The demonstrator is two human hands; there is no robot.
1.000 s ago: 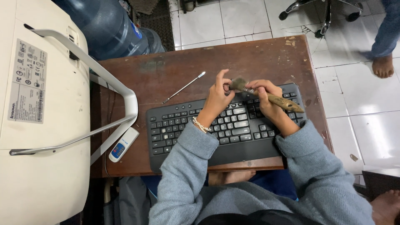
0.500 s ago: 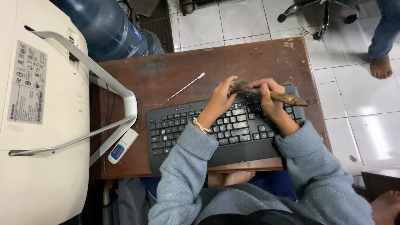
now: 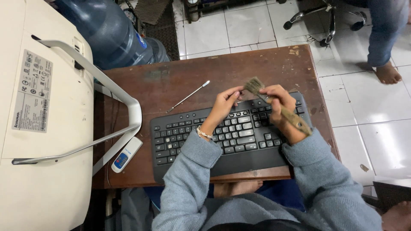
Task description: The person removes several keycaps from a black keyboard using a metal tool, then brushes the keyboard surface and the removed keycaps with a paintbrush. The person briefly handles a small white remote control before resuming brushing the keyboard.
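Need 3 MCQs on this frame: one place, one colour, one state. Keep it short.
1. Where does the thin metal tool lie?
A. on the keyboard
B. on the table, beyond the keyboard's far left part
C. on the floor

2. What colour is the keyboard?
A. white
B. red
C. black

3. How does the right hand stand with the brush?
A. it holds the brush above the keys
B. it lies flat on the table
C. it is out of view

Answers:
1 B: the tool rests on the bare wooden table, apart from the keyboard.
2 C: case and keys are black.
3 A: the fingers wrap the handle, while the left hand touches the bristles.
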